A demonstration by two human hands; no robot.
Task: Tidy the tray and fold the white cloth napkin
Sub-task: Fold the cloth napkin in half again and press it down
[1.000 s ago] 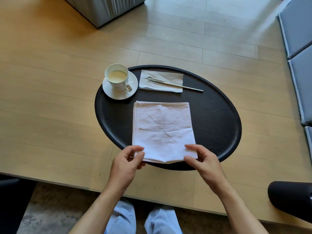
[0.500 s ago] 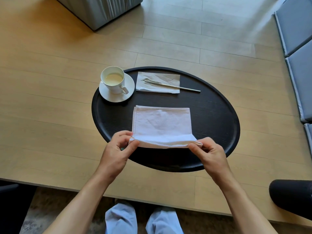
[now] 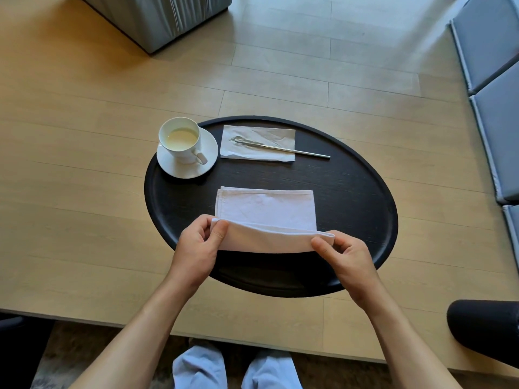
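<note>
A white cloth napkin (image 3: 266,209) lies in the middle of a black oval tray (image 3: 351,197). Its near edge is lifted and curled over toward the far edge. My left hand (image 3: 200,245) pinches the near left corner of the napkin between thumb and fingers. My right hand (image 3: 345,256) pinches the near right corner the same way. At the tray's far left stands a white cup (image 3: 181,140) of pale liquid on a white saucer (image 3: 209,161). Beside it a paper napkin (image 3: 275,136) lies flat with a metal fork (image 3: 283,148) on top.
The tray rests on a light wooden table (image 3: 84,206) whose near edge runs just above my knees. A grey upholstered block (image 3: 157,18) stands at the far left, grey cushions (image 3: 494,80) line the right, and a dark rounded object (image 3: 488,329) sits at the near right.
Both hands have lifted the napkin's near edge off the tray and carried it away from me, folding it over the far half. The cup and fork have not moved.
</note>
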